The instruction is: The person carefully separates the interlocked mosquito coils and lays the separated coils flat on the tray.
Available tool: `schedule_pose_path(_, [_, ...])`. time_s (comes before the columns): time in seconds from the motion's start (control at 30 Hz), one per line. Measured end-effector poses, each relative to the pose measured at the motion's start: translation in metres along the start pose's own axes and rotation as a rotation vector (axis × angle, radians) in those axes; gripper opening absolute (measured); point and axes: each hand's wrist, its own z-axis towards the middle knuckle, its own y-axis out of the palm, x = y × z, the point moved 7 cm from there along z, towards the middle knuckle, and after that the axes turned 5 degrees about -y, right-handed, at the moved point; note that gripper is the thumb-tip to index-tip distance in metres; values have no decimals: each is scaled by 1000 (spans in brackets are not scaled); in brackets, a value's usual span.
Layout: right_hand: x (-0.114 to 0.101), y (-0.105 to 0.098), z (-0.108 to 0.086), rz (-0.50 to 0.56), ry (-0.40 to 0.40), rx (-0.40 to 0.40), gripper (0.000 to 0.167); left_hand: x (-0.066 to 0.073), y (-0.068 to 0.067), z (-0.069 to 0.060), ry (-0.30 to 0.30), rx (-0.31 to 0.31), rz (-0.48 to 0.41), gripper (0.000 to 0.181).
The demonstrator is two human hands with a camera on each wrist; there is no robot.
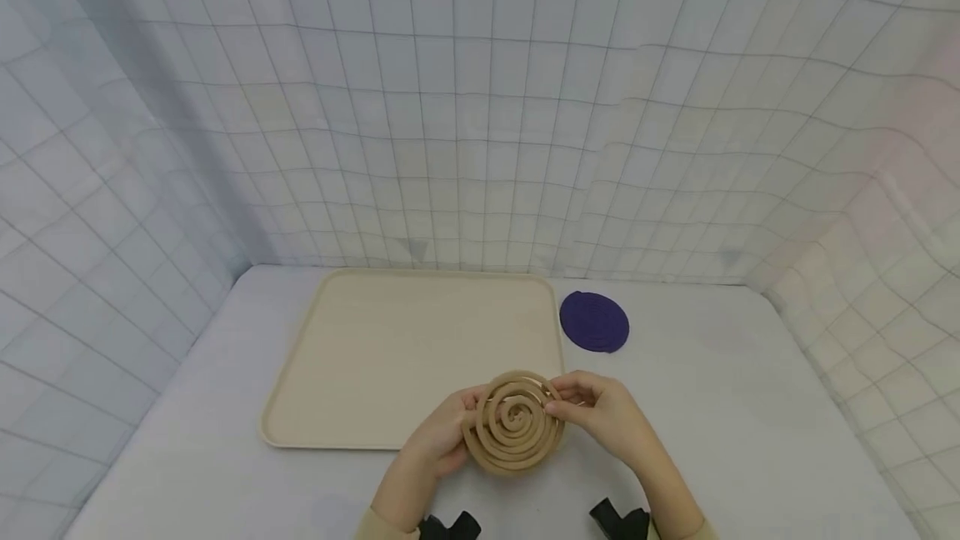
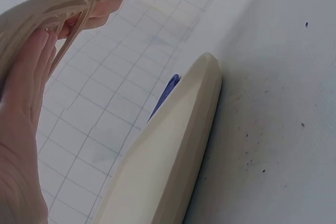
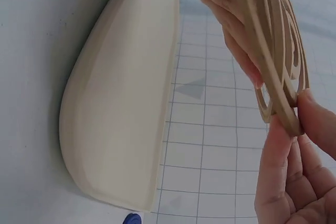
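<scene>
A tan spiral coil [image 1: 513,423], with gaps between its loops, is held up off the table near the front edge of a tray. My left hand [image 1: 442,432] supports its left side from below; in the left wrist view the left fingers [image 2: 37,59] lie fairly straight against the coil [image 2: 58,6]. The left thumb cannot be made out. On the opposite side, my right hand [image 1: 600,411] pinches the rim between thumb and fingers. That pinch shows closely in the right wrist view, where the coil [image 3: 275,72] appears edge-on with some loops sagging apart.
A cream rectangular tray [image 1: 420,357] with a low rim lies on the white table [image 1: 720,407]. A dark purple coiled disc [image 1: 594,322] rests by its back right corner. Grid-patterned white curtains [image 1: 465,107] surround the table on the back and both sides.
</scene>
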Motion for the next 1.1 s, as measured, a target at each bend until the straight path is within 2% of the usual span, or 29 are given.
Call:
schedule_pose_path(0.1, [3,-2,1,27,29,26,29,0,1,2,0,13,-27,21])
schedule_pose_path(0.2, [4,-4,0,35,41,46,29,-1,3,3,4,31,-24,39])
schedule_pose_path(0.3, [1,-7,1,18,35,53,27,-1,7,4,-3,26,5,38])
schedule_pose_path(0.53, [-6,-3,1,-16,-20,-42,26,-6,11,3,-69,-37,72,35])
schedule_pose_path(0.63, [-9,1,0,-18,-44,-70,26,-7,14,3,-75,-75,71,40])
schedule_pose_path(0.7, [-10,1,0,-21,-57,-67,27,-6,14,3,-61,-79,68,43])
schedule_pose_path(0.8, [-8,2,0,-6,-55,-55,30,-4,12,3,-44,-39,72,47])
schedule_pose_path(0.97, [5,5,2,53,0,-35,32,-4,3,3,-45,59,65,46])
schedule_pose_path(1.1, [14,9,7,123,22,-32,33,-5,-2,3,-47,93,53,44])
